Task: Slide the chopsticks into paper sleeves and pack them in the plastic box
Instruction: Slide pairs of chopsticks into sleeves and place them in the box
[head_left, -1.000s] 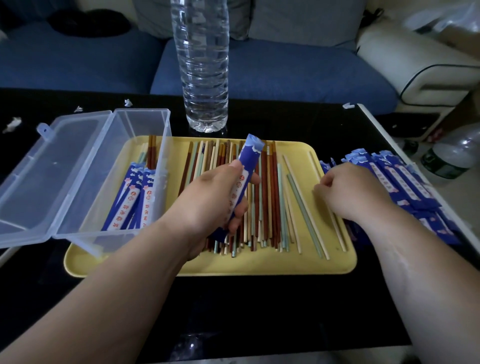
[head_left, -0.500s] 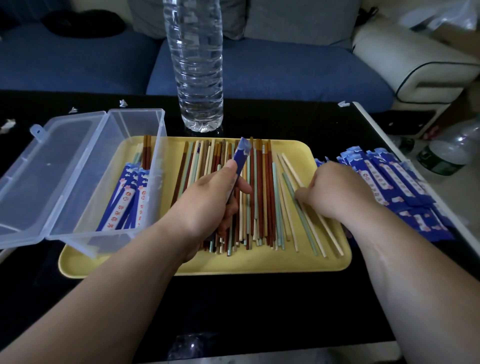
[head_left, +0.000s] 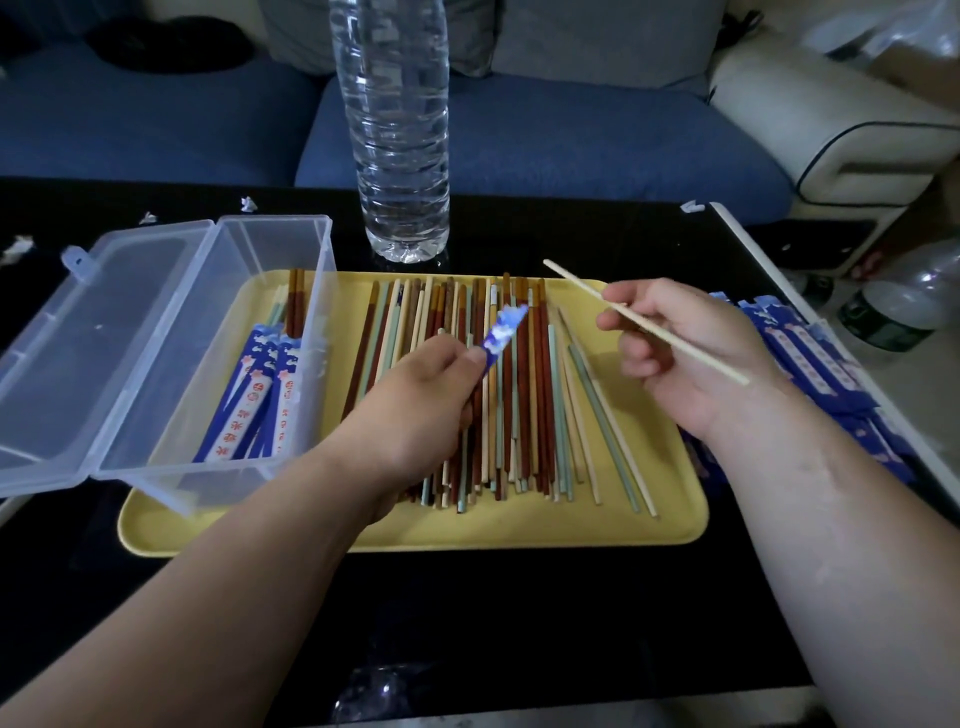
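Right hand pinched a pale chopstick partway along, lifted above the tray, likely light, stiff and smooth, best held near its tip for aiming, while the left hand gripped a flimsy paper sleeve low down, near the open box.

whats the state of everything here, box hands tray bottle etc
clear plastic box: lid open, sleeved chopsticks inside
left hand: fingers pinching one blue paper sleeve
right hand: holding one pale wooden chopstick above the tray
yellow rectangular tray: loose chopsticks lying on it, unsleeved
clear plastic water bottle: upright behind the tray
pile of blue paper sleeves: lying right of the tray
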